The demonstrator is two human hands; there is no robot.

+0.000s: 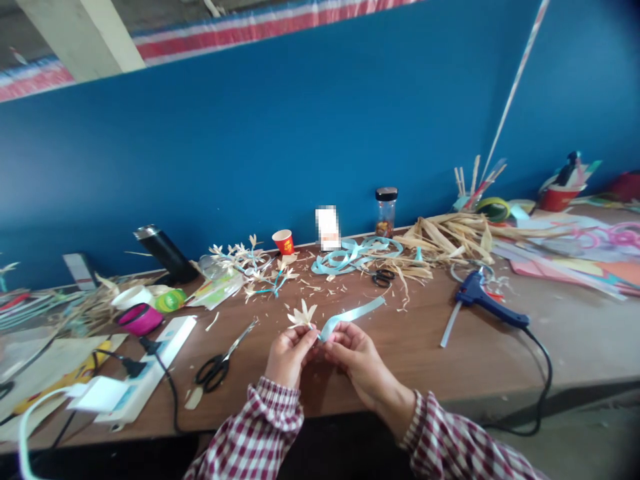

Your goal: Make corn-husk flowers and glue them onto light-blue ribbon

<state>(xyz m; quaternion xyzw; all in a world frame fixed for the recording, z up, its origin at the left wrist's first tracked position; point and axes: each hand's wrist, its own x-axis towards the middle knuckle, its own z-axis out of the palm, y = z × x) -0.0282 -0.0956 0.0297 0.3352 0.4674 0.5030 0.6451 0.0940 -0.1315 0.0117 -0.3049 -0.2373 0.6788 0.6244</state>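
Observation:
A pale flower with pointed petals (302, 315) rises from the fingertips of my left hand (290, 352), which pinches it at the stem. Close beside it, my right hand (354, 350) pinches a light blue ribbon (353, 315). The ribbon meets the base of the flower between my two hands, and its free end trails up to the right. Fingers hide most of the stem. Black-handled scissors (220, 365) lie on the table to the left of my hands. A blue glue gun (487, 300) with a clear glue stick rests to the right.
A white power strip (165, 360) with plugs and cords lies at left. Behind my hands are finished flower sprigs (270, 280), a red paper cup (284, 242), coiled blue ribbon (345, 259), small scissors (383, 277) and dried husks (445, 237). A blue partition (250, 147) stands along the back.

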